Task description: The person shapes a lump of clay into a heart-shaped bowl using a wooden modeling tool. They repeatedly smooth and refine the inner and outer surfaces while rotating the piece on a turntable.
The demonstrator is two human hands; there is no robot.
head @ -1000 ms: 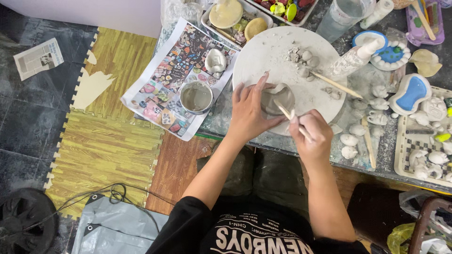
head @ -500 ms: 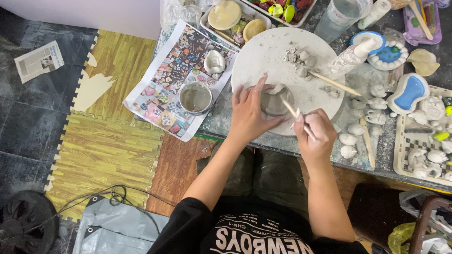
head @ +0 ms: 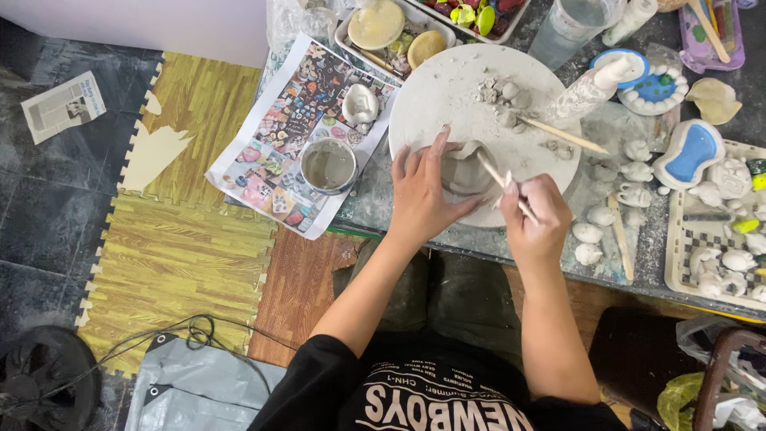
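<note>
On bench (head: 638, 239): round board (head: 447, 96), small grey clay cup (head: 467, 172) at its near edge. Left hand (head: 423, 191) grip cupped around cup's left side. Right hand (head: 536, 215) grip clenched on wooden stick (head: 503, 185), tip inside cup.

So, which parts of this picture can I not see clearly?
- Head view: the clay cup is half hidden by the left hand.
- The stick has its lower end covered by the right hand, so that grip stays unclear.
- The tray is cut off by the right edge.
- The figurines are too small to identify.
</note>
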